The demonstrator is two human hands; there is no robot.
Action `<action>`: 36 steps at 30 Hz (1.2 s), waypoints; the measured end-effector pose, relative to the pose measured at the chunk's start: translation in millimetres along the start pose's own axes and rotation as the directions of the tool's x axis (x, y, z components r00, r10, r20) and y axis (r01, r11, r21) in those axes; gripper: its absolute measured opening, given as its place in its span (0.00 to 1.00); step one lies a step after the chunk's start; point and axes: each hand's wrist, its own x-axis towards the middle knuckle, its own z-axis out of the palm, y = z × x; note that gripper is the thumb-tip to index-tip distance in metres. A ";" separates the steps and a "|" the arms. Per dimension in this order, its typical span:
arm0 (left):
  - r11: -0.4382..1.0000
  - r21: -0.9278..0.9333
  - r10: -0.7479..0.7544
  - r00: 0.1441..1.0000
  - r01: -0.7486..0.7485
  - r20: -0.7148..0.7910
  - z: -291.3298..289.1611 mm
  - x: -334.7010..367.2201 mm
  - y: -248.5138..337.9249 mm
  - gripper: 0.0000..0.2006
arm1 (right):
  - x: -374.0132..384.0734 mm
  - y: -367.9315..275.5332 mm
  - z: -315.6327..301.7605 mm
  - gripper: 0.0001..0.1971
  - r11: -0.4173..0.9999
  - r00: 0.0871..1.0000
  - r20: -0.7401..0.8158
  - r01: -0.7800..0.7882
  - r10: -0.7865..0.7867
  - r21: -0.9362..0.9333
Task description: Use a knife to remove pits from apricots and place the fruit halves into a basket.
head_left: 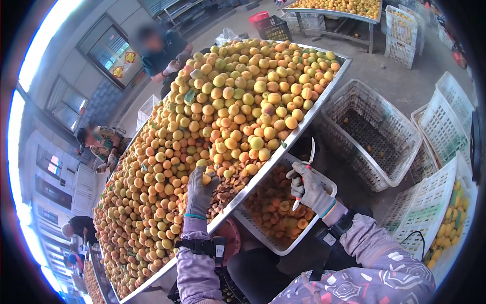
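My left hand, in a grey glove, is at the near edge of a big heap of apricots. Its thumb and fingers are closed around one yellow apricot. Beside it lies a patch of brown apricot pits. My right hand, also gloved, grips a small curved-blade knife with red on its handle; the blade points up and away, and a pale end sticks out below the fist. Beneath and left of that hand stands a white crate of split orange apricot halves.
A metal-rimmed table bears the heap. Right of it are a large white crate and stacked crates. A pink bucket is under the table's edge. Two people work across the heap; another fruit table stands behind.
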 end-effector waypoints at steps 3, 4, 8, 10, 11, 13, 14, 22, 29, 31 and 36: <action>0.748 0.539 0.336 0.921 -0.388 0.197 -5.8 5.3 -0.5 0.21 | -3.9 3.2 5.9 0.17 0.999 1.000 -0.018 -0.017 0.016 -0.045; 0.749 0.538 0.333 0.922 -0.387 0.198 -8.5 10.9 -5.9 0.21 | -3.0 3.2 4.5 0.17 0.999 1.000 -0.021 -0.017 0.016 -0.045; 0.926 0.306 0.223 0.975 -0.220 0.027 -13.1 24.0 5.7 0.14 | -4.1 5.4 1.6 0.17 0.998 1.000 -0.004 -0.024 0.024 -0.062; 0.990 0.095 -0.090 0.987 0.103 -0.135 -15.7 25.5 15.9 0.14 | -5.6 5.5 2.6 0.17 0.997 0.999 0.013 -0.028 0.029 -0.070; 0.968 0.234 -0.058 0.989 0.088 -0.136 -20.2 27.2 17.9 0.15 | -6.2 4.9 4.0 0.17 0.996 0.999 0.017 -0.051 0.052 -0.076; 0.915 0.368 -0.114 0.981 0.166 -0.159 -27.8 31.7 22.8 0.17 | -7.2 5.0 3.6 0.17 0.994 0.997 0.019 -0.077 0.079 -0.082; 0.914 0.369 -0.117 0.980 0.169 -0.160 -28.0 32.2 20.4 0.17 | -7.3 5.0 2.0 0.17 0.993 0.996 0.028 -0.082 0.085 -0.084; 0.644 0.574 0.464 0.855 -0.505 0.232 -79.7 47.0 -8.7 0.13 | -15.2 5.0 11.2 0.17 0.980 0.994 0.026 -0.100 0.106 -0.171; 0.893 0.441 0.133 0.988 -0.084 -0.082 -27.9 24.0 26.9 0.10 | -20.5 6.3 13.8 0.17 0.978 0.994 0.024 -0.103 0.109 -0.182; 0.892 0.450 0.040 0.999 -0.047 0.026 15.5 9.9 32.0 0.10 | -18.6 1.7 10.3 0.17 0.976 0.994 0.000 -0.103 0.105 -0.191; 0.613 0.702 -0.048 0.870 -0.363 0.491 62.9 -29.0 19.6 0.17 | -17.5 3.1 13.9 0.17 0.977 0.998 0.025 -0.059 0.065 -0.203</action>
